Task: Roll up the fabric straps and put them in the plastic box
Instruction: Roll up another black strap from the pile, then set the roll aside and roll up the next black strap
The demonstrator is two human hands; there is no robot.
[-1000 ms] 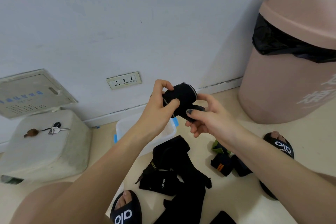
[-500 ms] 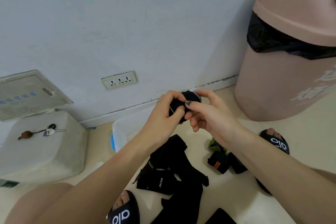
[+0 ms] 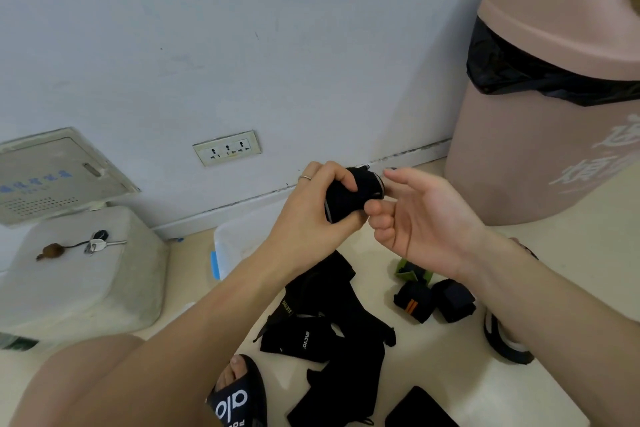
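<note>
My left hand (image 3: 313,215) grips a rolled black fabric strap (image 3: 349,196), held in the air above the clear plastic box (image 3: 232,243). My right hand (image 3: 419,215) sits just right of the roll with palm up and fingers relaxed; its fingertips touch the roll's end. The box stands on the floor by the wall, mostly hidden behind my left arm. A heap of unrolled black straps (image 3: 332,326) lies on the floor below my hands. Three rolled straps (image 3: 429,298) sit on the floor to the right, one green and two dark.
A large pink bin (image 3: 547,114) with a black liner stands at the right. A grey block (image 3: 79,274) at the left carries keys (image 3: 98,244). My feet in black slides (image 3: 239,399) rest on the floor near the straps. A wall socket (image 3: 227,148) is behind.
My right hand has let go of the roll and opened beside it. My left hand has closed further round the roll. The view has shifted slightly.
</note>
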